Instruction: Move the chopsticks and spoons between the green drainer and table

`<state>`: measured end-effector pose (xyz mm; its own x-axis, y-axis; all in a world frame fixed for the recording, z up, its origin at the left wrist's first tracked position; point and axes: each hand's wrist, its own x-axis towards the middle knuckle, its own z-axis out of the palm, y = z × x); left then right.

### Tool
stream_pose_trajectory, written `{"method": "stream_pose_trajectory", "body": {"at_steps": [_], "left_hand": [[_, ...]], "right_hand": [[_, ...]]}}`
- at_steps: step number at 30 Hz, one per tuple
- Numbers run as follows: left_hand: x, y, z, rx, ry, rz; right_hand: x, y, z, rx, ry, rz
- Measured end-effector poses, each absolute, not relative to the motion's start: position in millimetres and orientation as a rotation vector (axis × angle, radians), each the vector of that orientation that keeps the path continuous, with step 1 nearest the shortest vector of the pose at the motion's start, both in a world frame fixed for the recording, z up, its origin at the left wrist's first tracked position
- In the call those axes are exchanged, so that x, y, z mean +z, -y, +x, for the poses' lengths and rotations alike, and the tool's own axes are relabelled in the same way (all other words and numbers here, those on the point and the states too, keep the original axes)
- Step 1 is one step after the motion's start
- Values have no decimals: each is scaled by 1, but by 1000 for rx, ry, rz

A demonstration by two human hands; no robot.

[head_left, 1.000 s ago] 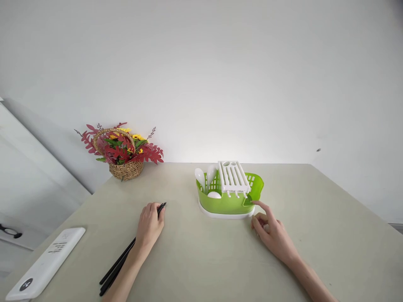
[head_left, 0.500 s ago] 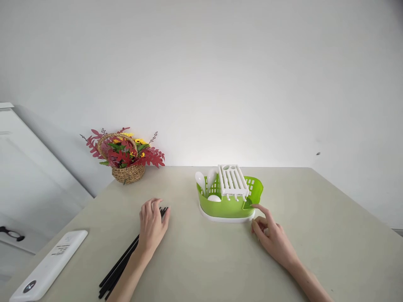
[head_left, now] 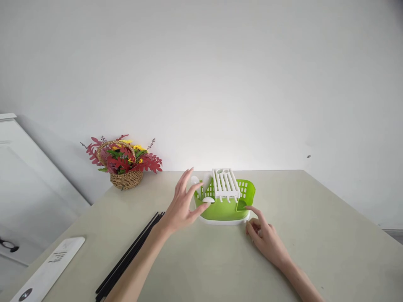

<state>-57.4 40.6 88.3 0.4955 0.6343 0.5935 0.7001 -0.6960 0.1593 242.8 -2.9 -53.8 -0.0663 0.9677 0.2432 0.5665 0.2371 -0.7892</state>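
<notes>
A green basket [head_left: 217, 213] with a white base stands on the table, a white slotted rack [head_left: 226, 184] with small hooks across its top. White spoons stand in its left end, and the rounded bowl of one white spoon [head_left: 208, 200] shows at the front rim. My left hand [head_left: 182, 203] is open beside that end, fingers spread, thumb tip close to this spoon. At the basket's right front, my right hand [head_left: 266, 237] touches the lip with an outstretched index finger; its other fingers are curled. Black chopsticks [head_left: 126, 256] lie on the table, partly hidden by my left forearm.
A wicker basket of artificial flowers [head_left: 126, 179] stands at the back left by the wall. A long white case [head_left: 50, 268] lies along the table's left side. A white cabinet [head_left: 28, 180] stands beyond the left edge.
My left hand has left the chopsticks and moved right and forward to the basket's spoon end, opening its fingers. My right hand stays at the basket's lip. The view has shifted slightly.
</notes>
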Motion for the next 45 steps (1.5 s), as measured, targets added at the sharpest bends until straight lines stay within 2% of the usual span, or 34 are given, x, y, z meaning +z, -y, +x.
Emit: {"method": "stream_pose_trajectory", "body": {"at_steps": [21, 32, 45], "left_hand": [[96, -110, -38, -908, 1230, -2759], [103, -107, -32, -802, 1300, -2893], [87, -112, -22, -1036, 1325, -2734]], "right_hand": [[-54, 0, 243, 676, 1733, -1384], [-52, 0, 242, 701, 1725, -1376], [-50, 0, 241, 690, 1721, -1378]]}}
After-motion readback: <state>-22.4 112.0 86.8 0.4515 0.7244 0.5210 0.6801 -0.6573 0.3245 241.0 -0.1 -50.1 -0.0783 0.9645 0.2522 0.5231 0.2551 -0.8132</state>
